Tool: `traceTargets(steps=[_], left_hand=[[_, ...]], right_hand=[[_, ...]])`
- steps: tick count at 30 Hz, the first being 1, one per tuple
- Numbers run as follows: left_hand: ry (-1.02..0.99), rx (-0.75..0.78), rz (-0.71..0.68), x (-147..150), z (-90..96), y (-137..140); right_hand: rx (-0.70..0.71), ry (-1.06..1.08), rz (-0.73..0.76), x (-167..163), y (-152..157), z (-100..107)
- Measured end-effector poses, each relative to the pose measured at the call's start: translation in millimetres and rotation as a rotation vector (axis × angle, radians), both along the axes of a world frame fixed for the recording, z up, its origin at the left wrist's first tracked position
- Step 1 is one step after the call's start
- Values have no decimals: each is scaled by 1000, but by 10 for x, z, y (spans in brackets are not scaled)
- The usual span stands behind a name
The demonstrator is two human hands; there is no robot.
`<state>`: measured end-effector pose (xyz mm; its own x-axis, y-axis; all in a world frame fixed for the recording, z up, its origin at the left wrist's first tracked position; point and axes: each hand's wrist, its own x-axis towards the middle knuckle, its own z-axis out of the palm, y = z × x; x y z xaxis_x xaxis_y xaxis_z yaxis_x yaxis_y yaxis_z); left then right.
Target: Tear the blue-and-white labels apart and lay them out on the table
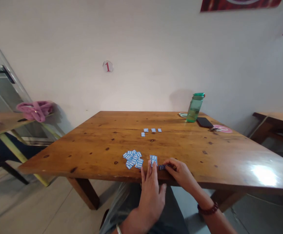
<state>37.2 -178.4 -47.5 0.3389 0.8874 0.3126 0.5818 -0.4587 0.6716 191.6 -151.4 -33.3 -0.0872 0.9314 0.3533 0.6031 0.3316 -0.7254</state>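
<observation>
My left hand (151,191) lies with its fingers stretched out at the table's front edge, its fingertips on a few blue-and-white printed cards (153,158). Just to the right, my right hand (179,170) has thumb and fingers pinched at the end of a short row of small dark-blue pieces (161,167). The fingers partly hide what they pinch. Left of my left hand is a loose, overlapping pile of blue-and-white cards (132,159). Farther back, several small cards (153,130) lie apart from one another, one of them slightly nearer to me.
The wooden table (107,136) reaches a white wall. At its back right stand a green bottle (195,108), a black phone (204,122), keys (214,129) and a pink round mat (224,129). A pink cloth item (35,110) rests on another table at left.
</observation>
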Motion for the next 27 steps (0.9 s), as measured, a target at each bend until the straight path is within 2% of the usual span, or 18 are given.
traceTargets(steps=[13, 21, 27], left_hand=[[39, -76, -1, 46, 29, -88], [-113, -48, 0, 39, -39, -91], [-231, -34, -4, -17, -51, -73]], right_hand=[[-5, 2, 6, 7, 9, -21], [-18, 45, 0, 2, 1, -12], [-39, 165, -3, -6, -10, 33]])
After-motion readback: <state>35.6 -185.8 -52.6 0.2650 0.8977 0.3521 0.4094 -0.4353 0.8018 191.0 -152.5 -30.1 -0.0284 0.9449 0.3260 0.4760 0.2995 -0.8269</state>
